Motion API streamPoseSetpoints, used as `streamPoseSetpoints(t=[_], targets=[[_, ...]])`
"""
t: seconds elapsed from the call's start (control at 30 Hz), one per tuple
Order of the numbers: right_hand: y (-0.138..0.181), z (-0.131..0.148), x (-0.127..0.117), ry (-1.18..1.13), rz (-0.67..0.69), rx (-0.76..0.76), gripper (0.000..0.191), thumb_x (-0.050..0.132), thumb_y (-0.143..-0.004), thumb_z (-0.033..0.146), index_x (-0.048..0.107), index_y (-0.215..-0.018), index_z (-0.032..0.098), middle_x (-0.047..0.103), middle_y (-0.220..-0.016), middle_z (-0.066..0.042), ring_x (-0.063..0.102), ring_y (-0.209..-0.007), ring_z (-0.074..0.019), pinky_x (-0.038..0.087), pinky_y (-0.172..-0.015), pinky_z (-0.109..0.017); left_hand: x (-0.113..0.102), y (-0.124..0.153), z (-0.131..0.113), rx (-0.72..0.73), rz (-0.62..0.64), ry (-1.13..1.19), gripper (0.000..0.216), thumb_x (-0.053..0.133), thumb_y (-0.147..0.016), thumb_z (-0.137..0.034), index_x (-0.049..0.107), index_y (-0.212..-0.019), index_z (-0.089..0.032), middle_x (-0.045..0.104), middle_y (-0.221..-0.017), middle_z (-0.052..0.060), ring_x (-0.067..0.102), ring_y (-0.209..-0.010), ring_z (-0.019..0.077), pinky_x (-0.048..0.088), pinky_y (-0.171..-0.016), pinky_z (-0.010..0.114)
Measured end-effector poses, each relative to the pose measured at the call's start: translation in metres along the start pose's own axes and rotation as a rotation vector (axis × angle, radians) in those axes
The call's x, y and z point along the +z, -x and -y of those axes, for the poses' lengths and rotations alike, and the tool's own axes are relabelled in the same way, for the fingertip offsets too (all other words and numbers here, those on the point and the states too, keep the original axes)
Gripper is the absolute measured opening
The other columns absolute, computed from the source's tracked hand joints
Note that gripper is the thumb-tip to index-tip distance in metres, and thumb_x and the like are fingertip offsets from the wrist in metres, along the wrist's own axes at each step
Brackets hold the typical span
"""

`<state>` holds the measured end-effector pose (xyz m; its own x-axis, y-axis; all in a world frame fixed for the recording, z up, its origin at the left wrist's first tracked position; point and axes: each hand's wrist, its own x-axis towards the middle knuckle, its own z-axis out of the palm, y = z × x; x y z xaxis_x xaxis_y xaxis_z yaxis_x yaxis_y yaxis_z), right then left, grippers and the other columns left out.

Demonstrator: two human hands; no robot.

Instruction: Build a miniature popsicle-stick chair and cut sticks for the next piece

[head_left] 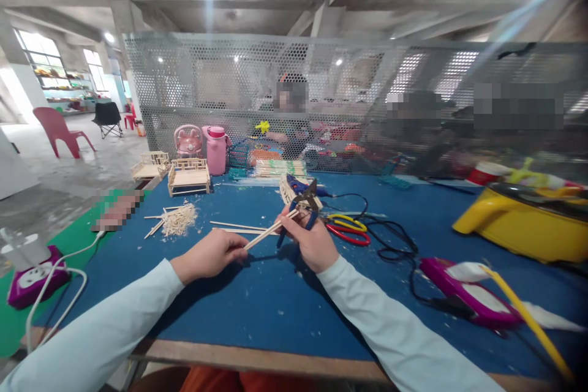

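My left hand (211, 254) is closed around the near ends of a few thin wooden sticks (265, 234), which slant up to the right. In my right hand (316, 244) is a pair of blue-handled cutting pliers (309, 196), jaws pointing away from me. Its thumb and fingertips also touch the far ends of the sticks. Just behind lie a blue glue gun (297, 185) and a small wooden frame piece (287, 193), partly hidden. More loose sticks (239, 226) rest on the blue tabletop (257, 312) beyond my left hand.
A heap of short cut sticks (180, 219) lies left, before small wooden model benches (189, 176). A pink bottle (215, 152) stands behind. Rightward are red-and-yellow-handled scissors (351, 229), black cable, a purple power strip (473, 294) and a yellow pan (528, 223). Perforated metal screen (220, 73) backs the table.
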<state>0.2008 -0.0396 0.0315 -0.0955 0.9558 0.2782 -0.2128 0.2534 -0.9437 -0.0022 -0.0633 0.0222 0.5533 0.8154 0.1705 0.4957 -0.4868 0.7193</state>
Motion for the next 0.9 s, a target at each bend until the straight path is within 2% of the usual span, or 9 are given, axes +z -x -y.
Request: streamPoseSetpoints(t=[0.07, 0.13, 0.27, 0.37, 0.43, 0.53, 0.7, 0.8, 0.9], targets=[[-0.001, 0.0, 0.0, -0.025, -0.018, 0.006, 0.03, 0.076, -0.057, 0.039, 0.061, -0.072, 0.018, 0.061, -0.06, 0.003, 0.058, -0.057, -0.0118, 0.05, -0.061, -0.026, 0.0, 0.0, -0.001, -0.047, 0.002, 0.116, 0.022, 0.052, -0.078, -0.031, 0.065, -0.071, -0.015, 0.063, -0.062, 0.002, 0.052, -0.054, 0.0103, 0.037, -0.053, 0.019], [-0.004, -0.001, -0.002, -0.099, -0.062, 0.013, 0.035, 0.075, -0.057, 0.044, 0.061, -0.077, 0.018, 0.062, -0.064, 0.002, 0.059, -0.059, -0.0118, 0.05, -0.062, -0.026, -0.001, -0.002, -0.002, -0.164, -0.03, 0.379, 0.019, 0.056, -0.076, -0.032, 0.063, -0.073, -0.014, 0.062, -0.062, 0.002, 0.054, -0.053, 0.0101, 0.04, -0.051, 0.019], [-0.011, -0.004, -0.009, -0.2, -0.16, 0.047, 0.042, 0.075, -0.053, 0.049, 0.059, -0.077, 0.018, 0.06, -0.064, 0.003, 0.059, -0.06, -0.0111, 0.05, -0.062, -0.025, -0.007, -0.008, -0.002, -0.398, -0.283, 0.961, 0.02, 0.067, -0.069, -0.027, 0.058, -0.081, -0.014, 0.065, -0.074, 0.004, 0.062, -0.062, 0.0113, 0.047, -0.054, 0.02], [-0.011, -0.007, -0.01, -0.118, -0.145, 0.056, 0.04, 0.078, -0.051, 0.041, 0.058, -0.077, 0.019, 0.058, -0.061, 0.005, 0.057, -0.056, -0.0101, 0.048, -0.058, -0.023, -0.01, -0.012, 0.001, -0.441, -0.427, 1.107, 0.019, 0.069, -0.068, -0.021, 0.055, -0.08, -0.014, 0.066, -0.074, 0.005, 0.063, -0.062, 0.0103, 0.049, -0.054, 0.019], [-0.009, -0.01, -0.007, -0.051, -0.107, 0.048, 0.038, 0.079, -0.052, 0.037, 0.058, -0.077, 0.018, 0.058, -0.061, 0.005, 0.057, -0.056, -0.0098, 0.046, -0.059, -0.023, -0.007, -0.013, 0.003, -0.398, -0.52, 1.098, 0.02, 0.068, -0.069, -0.022, 0.054, -0.08, -0.015, 0.066, -0.076, 0.004, 0.063, -0.065, 0.0106, 0.05, -0.057, 0.02], [-0.005, -0.012, -0.003, -0.017, -0.059, 0.055, 0.036, 0.077, -0.054, 0.038, 0.058, -0.077, 0.018, 0.058, -0.061, 0.005, 0.056, -0.057, -0.0099, 0.045, -0.061, -0.024, 0.006, -0.012, 0.009, -0.235, -0.613, 0.93, 0.022, 0.066, -0.07, -0.029, 0.053, -0.08, -0.016, 0.067, -0.08, 0.004, 0.064, -0.075, 0.0128, 0.05, -0.068, 0.024], [-0.003, -0.01, -0.003, -0.026, -0.054, 0.065, 0.033, 0.074, -0.057, 0.038, 0.057, -0.076, 0.018, 0.057, -0.06, 0.005, 0.055, -0.056, -0.0101, 0.044, -0.059, -0.025, 0.023, -0.009, 0.021, -0.129, -0.397, 0.489, 0.022, 0.056, -0.076, -0.038, 0.057, -0.081, -0.016, 0.068, -0.077, 0.006, 0.063, -0.074, 0.0176, 0.048, -0.068, 0.027], [-0.003, -0.01, -0.003, -0.005, -0.046, 0.053, 0.031, 0.073, -0.058, 0.037, 0.057, -0.076, 0.018, 0.057, -0.059, 0.005, 0.054, -0.056, -0.0108, 0.043, -0.059, -0.026, 0.021, -0.011, 0.023, -0.1, -0.339, 0.353, 0.022, 0.052, -0.078, -0.037, 0.058, -0.083, -0.016, 0.067, -0.076, 0.005, 0.062, -0.07, 0.0169, 0.046, -0.066, 0.026], [-0.002, -0.011, -0.003, 0.072, -0.004, 0.024, 0.026, 0.072, -0.06, 0.033, 0.057, -0.074, 0.018, 0.057, -0.058, 0.005, 0.054, -0.055, -0.0112, 0.042, -0.059, -0.026, 0.016, -0.014, 0.023, -0.1, -0.276, 0.315, 0.023, 0.051, -0.078, -0.037, 0.059, -0.082, -0.016, 0.067, -0.074, 0.004, 0.06, -0.066, 0.0151, 0.046, -0.063, 0.025]])
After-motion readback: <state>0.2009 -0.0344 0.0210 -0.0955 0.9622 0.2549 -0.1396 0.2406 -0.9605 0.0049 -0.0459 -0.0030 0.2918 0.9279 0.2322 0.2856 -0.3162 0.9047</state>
